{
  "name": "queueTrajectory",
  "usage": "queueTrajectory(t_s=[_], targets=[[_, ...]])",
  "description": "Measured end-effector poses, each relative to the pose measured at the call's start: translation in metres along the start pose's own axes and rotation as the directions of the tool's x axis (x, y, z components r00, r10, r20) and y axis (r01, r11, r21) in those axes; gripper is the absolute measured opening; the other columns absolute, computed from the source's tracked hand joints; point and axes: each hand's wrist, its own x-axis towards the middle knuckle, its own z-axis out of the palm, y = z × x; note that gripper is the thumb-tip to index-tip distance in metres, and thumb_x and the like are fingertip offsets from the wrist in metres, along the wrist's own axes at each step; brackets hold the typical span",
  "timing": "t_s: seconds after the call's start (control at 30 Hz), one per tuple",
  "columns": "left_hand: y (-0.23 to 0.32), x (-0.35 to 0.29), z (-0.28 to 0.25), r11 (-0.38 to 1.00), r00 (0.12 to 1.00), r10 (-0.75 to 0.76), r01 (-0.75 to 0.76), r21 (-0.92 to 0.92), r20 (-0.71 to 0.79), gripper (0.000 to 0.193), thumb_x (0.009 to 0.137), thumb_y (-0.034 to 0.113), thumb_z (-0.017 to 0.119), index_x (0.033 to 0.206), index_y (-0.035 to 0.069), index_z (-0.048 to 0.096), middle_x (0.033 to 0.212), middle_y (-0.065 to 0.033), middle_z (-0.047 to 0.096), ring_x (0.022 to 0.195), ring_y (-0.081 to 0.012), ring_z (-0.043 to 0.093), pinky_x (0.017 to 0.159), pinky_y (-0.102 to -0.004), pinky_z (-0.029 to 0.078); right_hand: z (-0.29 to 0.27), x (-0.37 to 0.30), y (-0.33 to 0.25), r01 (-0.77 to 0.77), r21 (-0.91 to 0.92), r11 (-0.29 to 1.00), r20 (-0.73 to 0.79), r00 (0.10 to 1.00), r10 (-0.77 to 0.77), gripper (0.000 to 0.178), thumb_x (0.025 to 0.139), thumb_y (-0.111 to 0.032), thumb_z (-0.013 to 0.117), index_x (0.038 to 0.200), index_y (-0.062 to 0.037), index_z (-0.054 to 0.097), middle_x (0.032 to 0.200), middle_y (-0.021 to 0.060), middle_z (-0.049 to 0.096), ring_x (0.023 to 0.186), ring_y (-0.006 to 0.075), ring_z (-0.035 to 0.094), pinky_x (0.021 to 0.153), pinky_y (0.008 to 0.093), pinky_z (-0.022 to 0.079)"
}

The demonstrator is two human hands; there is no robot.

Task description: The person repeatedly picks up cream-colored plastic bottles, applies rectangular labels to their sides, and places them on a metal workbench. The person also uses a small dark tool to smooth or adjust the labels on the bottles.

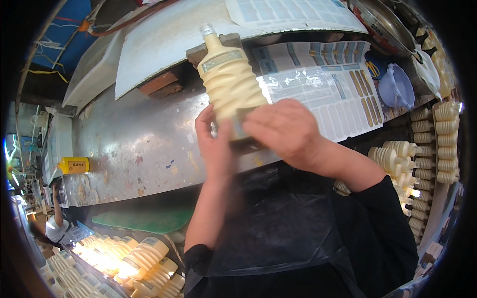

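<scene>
A cream bottle with slanting ridges lies on the metal table, its clear threaded neck pointing away from me. Its shoulder carries a grey-green label. My left hand grips the bottle's near left side between thumb and fingers. At the near end, my right hand has its fingers curled together against the bottle's front, over a greyish patch that looks like another label. Motion blurs the right hand, and whatever its fingers hold is hidden. Beside the bottle, to the right, lies a sheet of labels, partly peeled off.
Brick-like blocks stand under a white board at the back. A lilac bucket is at the right, a yellow container at the left. Many cream bottles are stacked lower left and right. Another person is far left.
</scene>
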Motion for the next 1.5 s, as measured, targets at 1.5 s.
queueTrajectory(t_s=[1.5], targets=[[-0.003, 0.003, 0.012, 0.978, 0.997, 0.057, -0.045, 0.203, -0.055, 0.062, 0.095, 0.024, 0.068, 0.147, -0.001, 0.044, 0.141, -0.0199, 0.049, 0.133, -0.0293, 0.048, 0.113, -0.0420, 0.039, 0.013, -0.045, -0.005, 0.003, 0.234, 0.972, 0.013, 1.000, -0.006, 0.024, 0.075, -0.002, 0.072, 0.098, -0.0068, 0.071, 0.100, 0.0069, 0.074, 0.087, 0.0265, 0.073, 0.074, 0.0362, 0.056]])
